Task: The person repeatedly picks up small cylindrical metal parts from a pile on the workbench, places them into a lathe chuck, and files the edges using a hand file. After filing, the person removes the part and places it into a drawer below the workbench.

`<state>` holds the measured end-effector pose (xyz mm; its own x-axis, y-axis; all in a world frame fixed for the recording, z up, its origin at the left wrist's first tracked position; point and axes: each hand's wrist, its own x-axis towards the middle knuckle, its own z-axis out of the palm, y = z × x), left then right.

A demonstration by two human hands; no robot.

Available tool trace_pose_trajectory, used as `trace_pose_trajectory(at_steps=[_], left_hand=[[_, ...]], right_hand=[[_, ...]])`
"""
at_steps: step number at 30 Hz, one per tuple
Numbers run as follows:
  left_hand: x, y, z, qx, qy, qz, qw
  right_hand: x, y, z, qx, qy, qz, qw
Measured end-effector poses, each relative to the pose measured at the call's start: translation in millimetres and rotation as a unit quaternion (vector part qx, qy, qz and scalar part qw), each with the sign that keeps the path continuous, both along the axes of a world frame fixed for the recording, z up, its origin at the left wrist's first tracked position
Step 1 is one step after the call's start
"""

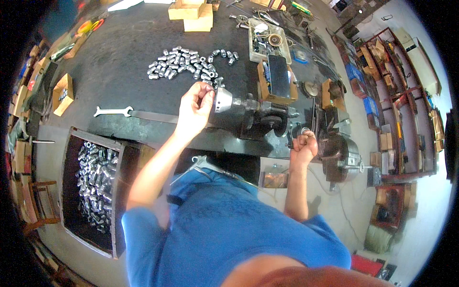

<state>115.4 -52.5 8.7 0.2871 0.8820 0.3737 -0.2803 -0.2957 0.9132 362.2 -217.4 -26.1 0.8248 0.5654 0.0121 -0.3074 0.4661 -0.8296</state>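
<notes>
My left hand (pixel 197 101) is closed in a pinch at the front of a silver conical chuck (pixel 223 100); whatever its fingertips hold is hidden. The chuck sits on a dark bench machine (pixel 270 117) with a shaft and round wheels. To the right of those wheels my right hand (pixel 304 144) is closed, its fingers curled beside a dark upright rod; what lies in its grip cannot be made out. Just beyond my left hand, a pile of short shiny metal fittings (pixel 179 62) is spread over the dark bench top (pixel 119 62).
At my left stands a wooden crate (pixel 117 201) full of similar metal fittings (pixel 97 182). An open-end wrench (pixel 113 112) lies on the bench. An air blow gun (pixel 198 162) rests by my waist. Beyond the machine are a phone (pixel 278 76) and a parts tray (pixel 287 48); a grinder-like machine (pixel 340 159) stands right.
</notes>
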Motion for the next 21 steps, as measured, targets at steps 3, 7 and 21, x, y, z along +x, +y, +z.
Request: trace_pose_trajectory(at_steps=[3,7,21], left_hand=[[-5.2,2.3,-4.3,-0.02,0.045,-0.034,0.998],[-6.1,3.0,-2.4,-0.035,0.063,-0.042,0.997],[-10.6,15.1,3.2,-0.259,-0.089,-0.165,0.947]], right_hand=[[3.6,-0.9,-5.8,-0.01,-0.015,0.002,1.0],[8.1,7.9,-12.0,-0.038,0.004,-0.014,0.999],[70.0,97.4,-41.8,-0.147,-0.319,-0.062,0.934]])
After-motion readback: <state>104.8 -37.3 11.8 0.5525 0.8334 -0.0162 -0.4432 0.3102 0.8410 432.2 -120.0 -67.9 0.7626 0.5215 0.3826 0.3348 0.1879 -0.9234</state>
